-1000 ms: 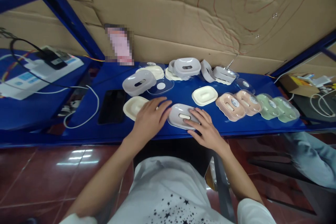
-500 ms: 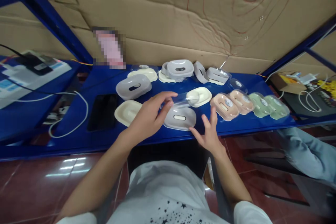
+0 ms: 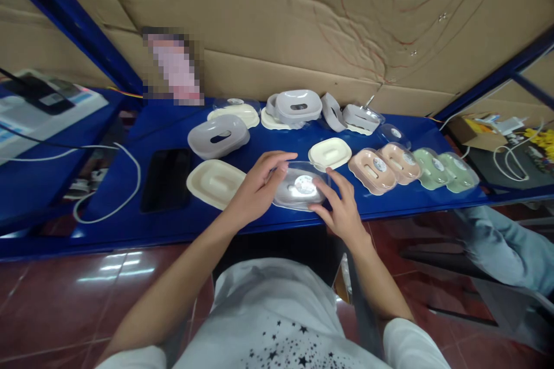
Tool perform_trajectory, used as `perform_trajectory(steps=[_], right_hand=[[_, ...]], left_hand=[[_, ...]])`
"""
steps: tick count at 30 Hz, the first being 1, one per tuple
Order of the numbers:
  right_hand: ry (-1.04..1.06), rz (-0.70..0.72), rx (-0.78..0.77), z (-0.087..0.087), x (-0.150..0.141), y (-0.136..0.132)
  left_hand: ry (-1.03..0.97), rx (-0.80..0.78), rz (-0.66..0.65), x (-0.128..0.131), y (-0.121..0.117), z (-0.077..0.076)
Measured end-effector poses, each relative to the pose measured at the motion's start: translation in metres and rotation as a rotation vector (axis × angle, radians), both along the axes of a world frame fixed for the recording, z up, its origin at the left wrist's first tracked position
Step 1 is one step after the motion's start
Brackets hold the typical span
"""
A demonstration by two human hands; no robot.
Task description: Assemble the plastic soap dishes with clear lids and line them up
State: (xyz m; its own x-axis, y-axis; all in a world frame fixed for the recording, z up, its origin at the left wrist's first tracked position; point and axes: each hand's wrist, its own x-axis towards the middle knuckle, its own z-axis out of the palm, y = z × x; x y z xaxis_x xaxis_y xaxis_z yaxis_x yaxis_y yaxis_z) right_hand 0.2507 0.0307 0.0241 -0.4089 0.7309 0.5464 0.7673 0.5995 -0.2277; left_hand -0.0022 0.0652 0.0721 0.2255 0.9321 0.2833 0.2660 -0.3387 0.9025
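Note:
A clear plastic lid (image 3: pixel 296 176) with a round sticker lies over a grey soap dish (image 3: pixel 283 202) at the front of the table; whether it is fully seated I cannot tell. My left hand (image 3: pixel 257 187) pinches the lid's left end between thumb and fingers. At the other end, my right hand (image 3: pixel 344 207) grips the lid, thumb at the near edge and fingers on the top and far edge. A cream tray (image 3: pixel 210 181) lies beside my left hand, partly behind it. Another cream tray (image 3: pixel 331 153) sits just beyond the lid.
Lidded pink soap dishes (image 3: pixel 374 170) and green ones (image 3: pixel 433 170) stand in a row at right. Grey shells (image 3: pixel 219 135) and cream trays line the back, near a loose clear lid (image 3: pixel 393 135). A black phone (image 3: pixel 165 180) and white cable (image 3: pixel 138 176) lie left.
My left hand has brought the clear lid down over the grey soap dish. My right hand, spread apart before, has moved left and closed on the lid's right end.

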Motion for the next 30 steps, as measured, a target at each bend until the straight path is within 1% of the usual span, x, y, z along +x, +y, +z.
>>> perform_trajectory(steps=[2, 4, 6, 8, 11, 13, 15, 18, 21, 23, 26, 30], right_hand=[[0.015, -0.042, -0.069, -0.003, -0.004, -0.003], [0.013, -0.077, -0.109, -0.004, -0.007, -0.005], [0.006, -0.11, -0.106, -0.004, -0.01, -0.007], [-0.005, -0.111, -0.088, -0.004, -0.011, -0.009], [-0.015, -0.01, -0.08, -0.006, -0.009, -0.012], [-0.011, 0.062, -0.077, -0.008, -0.006, -0.013], [-0.017, 0.101, -0.061, -0.008, -0.003, -0.014], [-0.046, 0.126, -0.058, -0.007, 0.002, -0.014], [-0.072, 0.123, -0.109, -0.005, 0.004, -0.016], [-0.075, 0.127, -0.132, -0.005, 0.003, -0.018], [-0.071, 0.126, -0.134, -0.007, 0.0, -0.023], [-0.056, 0.078, -0.142, -0.01, -0.003, -0.027]], left_hand=[[0.074, 0.069, 0.035, 0.002, 0.0, -0.006], [0.144, 0.098, 0.053, 0.002, -0.003, -0.011], [0.196, 0.076, 0.029, -0.002, -0.009, -0.015], [0.269, 0.028, -0.015, -0.009, -0.019, -0.02], [0.388, 0.0, -0.056, -0.019, -0.034, -0.03], [0.419, 0.027, -0.034, -0.021, -0.041, -0.037], [0.433, 0.066, -0.006, -0.019, -0.045, -0.045], [0.453, 0.128, -0.024, -0.014, -0.047, -0.053], [0.458, 0.179, -0.032, -0.012, -0.046, -0.057], [0.452, 0.184, -0.02, -0.013, -0.045, -0.058], [0.453, 0.148, -0.019, -0.016, -0.044, -0.058], [0.455, 0.108, -0.036, -0.02, -0.042, -0.057]])
